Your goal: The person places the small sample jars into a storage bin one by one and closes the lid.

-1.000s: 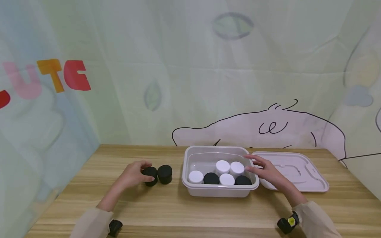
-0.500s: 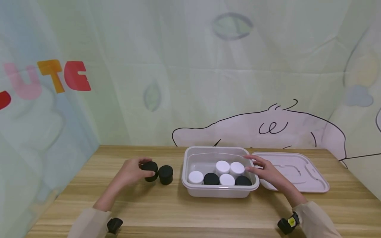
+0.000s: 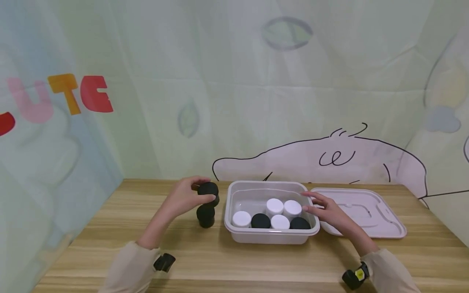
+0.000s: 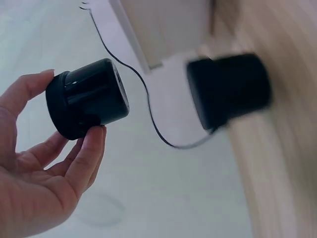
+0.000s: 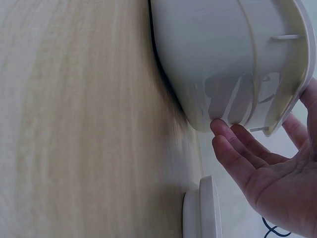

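A black lidded jar (image 3: 208, 191) is held off the table by my left hand (image 3: 185, 197), pinched between thumb and fingers. In the left wrist view the held jar (image 4: 89, 98) is tilted on its side relative to the camera. Just below and nearer to me, a second black jar (image 3: 206, 215) stands on the table. My right hand (image 3: 327, 209) grips the right rim of a light plastic box (image 3: 271, 237); in the right wrist view several fingers (image 5: 237, 153) touch its outer wall. Inside the box stand several white-topped jars (image 3: 275, 206) and two black-topped ones (image 3: 261, 221).
To the right of the box, partly behind my right hand, the pale box lid (image 3: 366, 211) lies flat on the wooden table (image 3: 205, 260). A printed cloth (image 3: 234, 101) hangs behind the table's back edge.
My left hand has lifted the black jar from beside the other one and carried it right and toward the back. My right hand has stayed at the box rim.
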`<state>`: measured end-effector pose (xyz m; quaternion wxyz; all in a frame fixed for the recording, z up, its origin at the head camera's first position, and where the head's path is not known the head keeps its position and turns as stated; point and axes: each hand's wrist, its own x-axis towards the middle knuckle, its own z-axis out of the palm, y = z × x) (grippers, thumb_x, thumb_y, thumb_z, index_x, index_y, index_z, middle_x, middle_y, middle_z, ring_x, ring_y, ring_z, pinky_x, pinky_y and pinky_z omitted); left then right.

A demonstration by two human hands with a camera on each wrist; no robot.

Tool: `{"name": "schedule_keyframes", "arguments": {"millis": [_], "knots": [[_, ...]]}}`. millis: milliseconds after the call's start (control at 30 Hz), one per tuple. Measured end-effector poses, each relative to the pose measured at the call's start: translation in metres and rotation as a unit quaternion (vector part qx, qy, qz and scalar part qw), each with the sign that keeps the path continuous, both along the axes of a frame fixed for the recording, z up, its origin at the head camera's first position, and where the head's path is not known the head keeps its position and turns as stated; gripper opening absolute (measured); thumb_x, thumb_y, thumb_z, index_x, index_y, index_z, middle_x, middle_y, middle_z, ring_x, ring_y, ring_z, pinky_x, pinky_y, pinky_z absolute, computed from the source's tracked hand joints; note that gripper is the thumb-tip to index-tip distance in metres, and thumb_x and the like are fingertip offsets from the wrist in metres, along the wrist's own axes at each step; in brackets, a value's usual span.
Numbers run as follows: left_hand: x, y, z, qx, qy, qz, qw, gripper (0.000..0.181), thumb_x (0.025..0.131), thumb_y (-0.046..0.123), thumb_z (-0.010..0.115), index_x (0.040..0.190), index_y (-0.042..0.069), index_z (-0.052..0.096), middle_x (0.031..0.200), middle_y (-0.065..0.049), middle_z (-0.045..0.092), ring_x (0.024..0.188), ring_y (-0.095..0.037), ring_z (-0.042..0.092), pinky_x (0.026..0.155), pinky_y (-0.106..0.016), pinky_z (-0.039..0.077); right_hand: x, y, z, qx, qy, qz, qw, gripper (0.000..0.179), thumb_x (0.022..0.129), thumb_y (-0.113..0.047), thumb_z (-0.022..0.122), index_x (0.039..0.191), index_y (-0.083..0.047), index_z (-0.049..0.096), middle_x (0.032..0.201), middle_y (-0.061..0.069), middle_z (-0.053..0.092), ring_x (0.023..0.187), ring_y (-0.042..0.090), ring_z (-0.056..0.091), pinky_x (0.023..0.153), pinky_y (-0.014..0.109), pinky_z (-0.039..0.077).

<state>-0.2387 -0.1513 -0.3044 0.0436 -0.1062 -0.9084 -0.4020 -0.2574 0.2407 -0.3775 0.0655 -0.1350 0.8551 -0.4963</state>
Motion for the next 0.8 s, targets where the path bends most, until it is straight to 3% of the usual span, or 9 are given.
{"name": "schedule_keyframes", "arguments": {"millis": [267,500,800], "knots": [[-0.011,0.044,0.001,0.034,0.003,-0.029,0.9990,0.046,0.074,0.021,0.074,0.114,0.004,0.061,0.107,-0.010,0.063,0.094,-0.025,0.056,0.074,-0.034,0.049,0.002,-0.002,0.001,-0.009,0.002,-0.007,0.9999,0.054,0.088,-0.025,0.060,0.135,-0.006,0.041,0.143,0.023,0.027,0.126,0.049,0.027,0.086,0.052,0.045],[-0.023,0.077,-0.016,0.021,0.004,-0.044,0.9988,0.044,0.072,0.022,0.075,0.111,0.006,0.063,0.106,-0.008,0.063,0.093,-0.023,0.057,0.079,-0.035,0.049,0.002,-0.002,0.000,-0.014,0.000,-0.007,0.9999,0.054,0.088,-0.025,0.060,0.135,-0.005,0.041,0.142,0.024,0.030,0.124,0.047,0.032,0.085,0.050,0.046],[-0.036,0.102,-0.035,-0.009,-0.003,-0.063,0.9979,0.047,0.072,0.021,0.075,0.113,0.003,0.062,0.112,-0.012,0.062,0.100,-0.025,0.056,0.087,-0.038,0.046,0.002,-0.002,0.001,-0.013,-0.002,-0.008,0.9999,0.054,0.088,-0.025,0.060,0.135,-0.005,0.041,0.143,0.023,0.027,0.126,0.049,0.027,0.086,0.052,0.045]]}}
